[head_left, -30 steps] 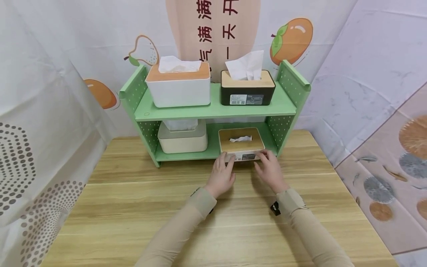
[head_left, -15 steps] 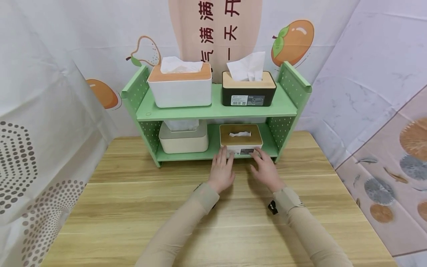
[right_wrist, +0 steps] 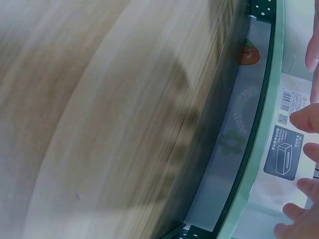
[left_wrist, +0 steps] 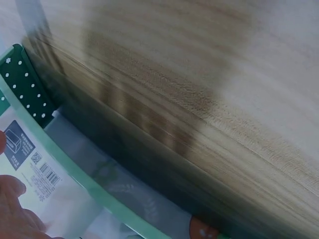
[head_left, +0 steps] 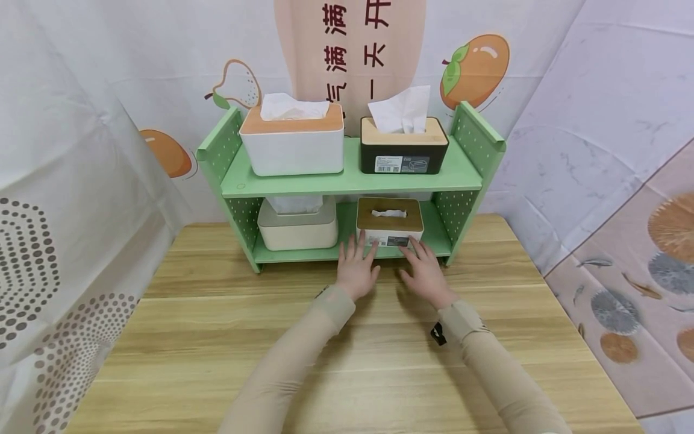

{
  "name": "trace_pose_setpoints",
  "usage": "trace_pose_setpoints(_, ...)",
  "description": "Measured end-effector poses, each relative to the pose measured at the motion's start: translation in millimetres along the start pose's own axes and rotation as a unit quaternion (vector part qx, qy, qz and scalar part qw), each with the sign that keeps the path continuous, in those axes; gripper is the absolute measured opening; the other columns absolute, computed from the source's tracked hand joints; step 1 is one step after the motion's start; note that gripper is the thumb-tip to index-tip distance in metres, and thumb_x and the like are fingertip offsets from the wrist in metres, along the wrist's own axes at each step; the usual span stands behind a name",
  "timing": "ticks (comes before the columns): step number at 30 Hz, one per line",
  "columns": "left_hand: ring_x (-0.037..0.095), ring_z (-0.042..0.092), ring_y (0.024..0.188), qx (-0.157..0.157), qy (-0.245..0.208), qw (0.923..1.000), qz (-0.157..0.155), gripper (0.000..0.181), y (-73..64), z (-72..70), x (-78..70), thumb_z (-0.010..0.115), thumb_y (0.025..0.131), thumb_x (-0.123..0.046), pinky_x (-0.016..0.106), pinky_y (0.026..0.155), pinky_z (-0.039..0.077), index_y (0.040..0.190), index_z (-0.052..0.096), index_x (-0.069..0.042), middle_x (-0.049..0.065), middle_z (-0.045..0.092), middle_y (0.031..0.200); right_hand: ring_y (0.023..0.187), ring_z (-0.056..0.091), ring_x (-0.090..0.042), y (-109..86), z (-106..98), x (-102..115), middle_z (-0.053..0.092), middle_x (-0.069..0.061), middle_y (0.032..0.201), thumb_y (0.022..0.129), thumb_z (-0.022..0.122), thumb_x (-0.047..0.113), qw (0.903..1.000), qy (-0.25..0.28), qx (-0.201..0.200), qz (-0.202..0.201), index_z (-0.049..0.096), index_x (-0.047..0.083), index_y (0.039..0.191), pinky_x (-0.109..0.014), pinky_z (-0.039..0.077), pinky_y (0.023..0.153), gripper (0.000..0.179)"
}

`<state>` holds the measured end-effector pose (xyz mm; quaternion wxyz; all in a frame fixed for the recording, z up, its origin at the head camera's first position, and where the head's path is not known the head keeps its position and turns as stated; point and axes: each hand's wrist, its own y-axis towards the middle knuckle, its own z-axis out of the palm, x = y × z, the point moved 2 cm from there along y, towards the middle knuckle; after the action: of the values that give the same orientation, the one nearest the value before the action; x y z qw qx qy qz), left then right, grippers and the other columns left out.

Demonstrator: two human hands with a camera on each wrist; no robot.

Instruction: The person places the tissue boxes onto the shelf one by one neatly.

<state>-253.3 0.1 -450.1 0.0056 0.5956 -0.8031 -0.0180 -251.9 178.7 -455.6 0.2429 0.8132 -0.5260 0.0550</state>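
A white tissue box with a brown wood-look lid sits on the lower level of the green shelf, at the right. A bit of tissue shows in its slot. My left hand, fingers spread and fairly straight, has its fingertips at the left part of the box's front. At the front's right part are the fingertips of my right hand, also spread. Both wrist views show the box's printed label, with fingers close by it in the right wrist view.
Beside this box stands a beige tissue box. The upper level carries a white tissue box with an orange-brown lid and a black one with a light wood lid. The shelf stands at the back of a wooden table.
The brown-lidded tissue box has slid back onto the lower shelf and slightly left, with both hands at its front. My fingers have spread and straightened.
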Motion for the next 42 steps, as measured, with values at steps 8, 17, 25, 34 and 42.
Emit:
trace_pose_setpoints(8,0.035,0.003,0.146,0.006,-0.007,1.0,-0.002,0.06,4.3,-2.5,-4.6,0.034,0.101,-0.045,0.053,0.117,0.009,0.153,0.015,-0.024,0.012,-0.003,0.16,0.133,0.026,-0.051,3.1,3.0,-2.5,0.03,-0.023,0.15,0.084,0.068,0.015,0.9997,-0.015,0.011,0.016,0.051,0.004,0.134,-0.065,0.019,0.108,0.054)
trace_pose_setpoints(17,0.032,0.0,0.147,0.023,0.001,0.9997,-0.012,0.06,7.4,-3.0,-5.8,0.029,0.101,-0.047,0.052,0.117,0.006,0.154,0.01,-0.025,0.01,-0.004,0.16,0.138,0.016,-0.049,9.3,3.3,-0.9,0.022,-0.018,0.155,0.087,0.065,0.018,0.9977,0.001,0.038,0.056,0.048,0.007,0.138,-0.068,0.006,0.107,0.054)
trace_pose_setpoints(25,0.033,-0.001,0.147,0.019,-0.019,0.9996,-0.009,0.06,2.9,2.3,-2.3,0.03,0.101,-0.047,0.053,0.117,0.005,0.154,0.009,-0.025,0.01,-0.004,0.16,0.138,0.015,-0.048,9.3,5.6,0.6,0.02,-0.018,0.156,0.088,0.064,0.018,0.9977,-0.003,0.042,0.053,0.046,0.009,0.138,-0.069,0.005,0.107,0.054)
trace_pose_setpoints(34,0.035,0.005,0.146,-0.032,-0.08,0.9962,0.007,0.058,-17.9,-6.2,8.9,0.032,0.102,-0.046,0.055,0.116,0.008,0.152,0.021,-0.02,0.014,0.004,0.159,0.135,0.022,-0.045,-0.5,-10.5,9.2,0.029,-0.022,0.151,0.087,0.064,0.016,0.9992,0.032,-0.018,0.014,0.053,0.007,0.131,-0.064,0.009,0.106,0.047)
trace_pose_setpoints(42,0.04,0.009,0.144,-0.085,-0.119,0.9892,0.013,0.058,-43.6,-20.1,30.6,0.037,0.101,-0.041,0.057,0.115,0.011,0.15,0.027,-0.012,0.021,0.014,0.156,0.127,0.031,-0.048,-13.2,-27.6,11.2,0.039,-0.028,0.142,0.08,0.069,0.01,0.9939,0.044,-0.096,-0.031,0.057,0.003,0.124,-0.066,0.016,0.1,0.046)
